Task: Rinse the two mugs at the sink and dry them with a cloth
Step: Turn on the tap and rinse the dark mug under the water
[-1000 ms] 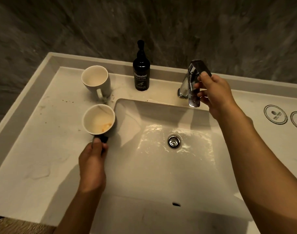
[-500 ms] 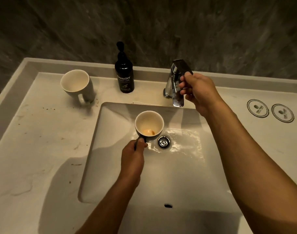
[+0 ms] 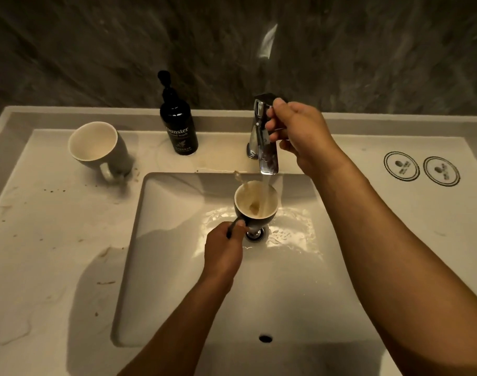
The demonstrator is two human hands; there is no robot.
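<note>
Fingers point(image 3: 238, 225) of left hand point(image 3: 223, 249) curled tight round handle of dark mug point(image 3: 255, 206), held upright over drain point(image 3: 255, 234), inside sink basin point(image 3: 177, 267). Handle looks best purchase: glazed ceramic, wet now, likely slippery, heavier as it fills, chips if knocked on basin. Water stream point(image 3: 265, 194) hits pale interior, brown residue splashing over rim. Right hand point(image 3: 297, 131) clasps chrome faucet lever point(image 3: 267, 109). Second mug point(image 3: 98, 147), same rounded shape, waits on speckled stone counter point(image 3: 41, 240), near hand wash bottle point(image 3: 179, 123). No cloth visible.
</note>
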